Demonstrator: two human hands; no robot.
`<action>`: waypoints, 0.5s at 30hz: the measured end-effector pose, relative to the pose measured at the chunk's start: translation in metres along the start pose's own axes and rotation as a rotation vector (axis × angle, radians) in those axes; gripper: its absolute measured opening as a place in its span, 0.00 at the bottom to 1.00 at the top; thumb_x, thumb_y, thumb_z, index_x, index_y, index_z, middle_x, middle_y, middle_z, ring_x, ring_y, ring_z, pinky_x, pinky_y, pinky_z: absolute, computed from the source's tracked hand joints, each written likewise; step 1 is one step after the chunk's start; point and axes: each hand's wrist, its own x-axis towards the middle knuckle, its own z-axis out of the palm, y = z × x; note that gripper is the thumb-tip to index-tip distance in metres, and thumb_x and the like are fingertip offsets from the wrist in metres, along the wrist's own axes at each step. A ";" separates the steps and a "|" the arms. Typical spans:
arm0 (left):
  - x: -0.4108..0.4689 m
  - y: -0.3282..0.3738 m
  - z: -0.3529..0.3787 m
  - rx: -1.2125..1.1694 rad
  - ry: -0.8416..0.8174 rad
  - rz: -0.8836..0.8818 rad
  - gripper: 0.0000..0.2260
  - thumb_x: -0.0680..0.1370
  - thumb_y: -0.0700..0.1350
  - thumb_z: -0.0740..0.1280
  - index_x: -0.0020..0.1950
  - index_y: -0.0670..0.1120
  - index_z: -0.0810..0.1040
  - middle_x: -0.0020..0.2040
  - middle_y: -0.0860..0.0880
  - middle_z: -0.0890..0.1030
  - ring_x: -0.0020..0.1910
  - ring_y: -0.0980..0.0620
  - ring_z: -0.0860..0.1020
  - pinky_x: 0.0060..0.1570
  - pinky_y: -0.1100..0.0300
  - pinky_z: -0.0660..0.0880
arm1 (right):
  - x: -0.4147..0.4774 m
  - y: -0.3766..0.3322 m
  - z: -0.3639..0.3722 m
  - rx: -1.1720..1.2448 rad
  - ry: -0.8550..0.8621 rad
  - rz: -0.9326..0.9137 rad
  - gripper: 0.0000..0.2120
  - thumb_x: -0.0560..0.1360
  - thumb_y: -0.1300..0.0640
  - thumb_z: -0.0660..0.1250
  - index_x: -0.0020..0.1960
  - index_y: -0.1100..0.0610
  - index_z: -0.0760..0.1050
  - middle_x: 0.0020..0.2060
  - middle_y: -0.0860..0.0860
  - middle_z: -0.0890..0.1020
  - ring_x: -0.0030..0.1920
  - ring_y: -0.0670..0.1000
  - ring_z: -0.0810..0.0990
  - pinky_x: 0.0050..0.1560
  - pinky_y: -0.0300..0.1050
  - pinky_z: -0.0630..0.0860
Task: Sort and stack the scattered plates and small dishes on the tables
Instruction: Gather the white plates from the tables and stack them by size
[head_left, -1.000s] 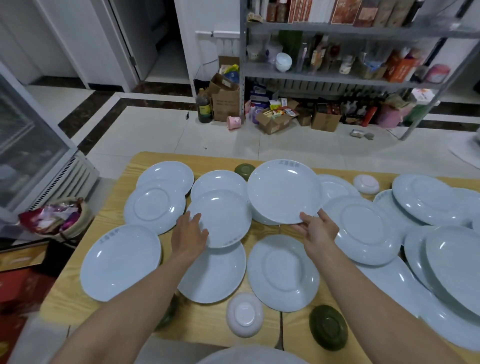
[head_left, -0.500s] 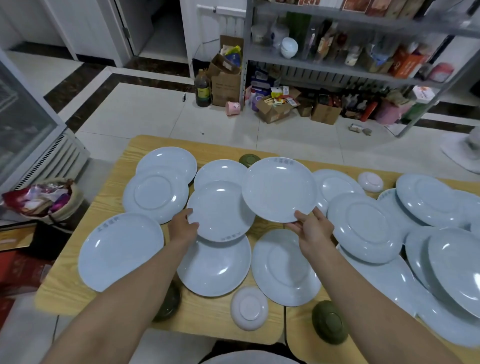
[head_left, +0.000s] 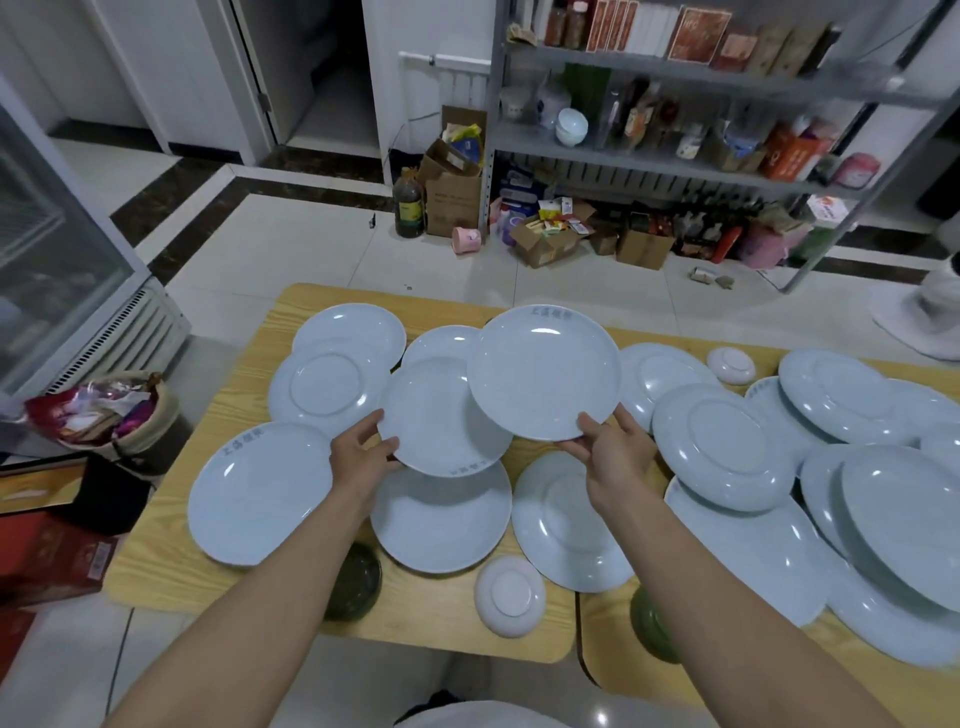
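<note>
Head view, angled down on two wood-grain tables (head_left: 171, 566) butted edge to edge. Spread across both: round, glossy, pale blue plates, many overlapping, some face up, some upside down with the foot ring showing. Densest pile toward 3 o'clock. Blue lettering on several rims.

Left plate (head_left: 441, 421): face up, near table centre, overlying another plate at its 6 o'clock, with lettering on the rim at 6 o'clock. Grasped at its 9 o'clock edge by the left hand (head_left: 363, 457), thumb on the upper face, fingers curled at the rim.

Right plate (head_left: 543, 371): face up, tilted, overlapping the left plate at that plate's 2 o'clock, with lettering on the rim at 12 o'clock. Pinched at its 5 o'clock edge by the right hand (head_left: 615, 457), thumb on top, fingers beneath.

Small dishes: white dish (head_left: 511, 595) upside down at 6 o'clock near the front edge; dark green dish (head_left: 356, 582) at 7 o'clock, partly behind the left forearm.
</note>
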 end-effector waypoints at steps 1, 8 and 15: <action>-0.007 0.002 -0.003 -0.028 0.002 0.011 0.25 0.74 0.31 0.71 0.71 0.44 0.75 0.65 0.48 0.78 0.58 0.44 0.80 0.44 0.52 0.83 | -0.006 0.000 -0.002 0.000 -0.009 -0.013 0.30 0.75 0.73 0.67 0.74 0.57 0.68 0.60 0.58 0.81 0.45 0.57 0.86 0.46 0.55 0.84; -0.075 0.009 -0.033 -0.208 0.069 0.070 0.23 0.74 0.29 0.70 0.68 0.43 0.75 0.59 0.45 0.79 0.52 0.50 0.81 0.37 0.58 0.82 | -0.049 0.013 -0.024 0.041 -0.088 -0.077 0.32 0.75 0.73 0.68 0.75 0.54 0.67 0.57 0.56 0.83 0.48 0.57 0.86 0.42 0.52 0.84; -0.131 -0.001 -0.092 -0.250 0.188 0.068 0.28 0.74 0.29 0.71 0.71 0.46 0.72 0.55 0.50 0.78 0.49 0.50 0.82 0.36 0.58 0.81 | -0.093 0.053 -0.031 0.093 -0.127 0.004 0.33 0.75 0.71 0.69 0.76 0.55 0.64 0.53 0.56 0.84 0.43 0.54 0.87 0.39 0.49 0.84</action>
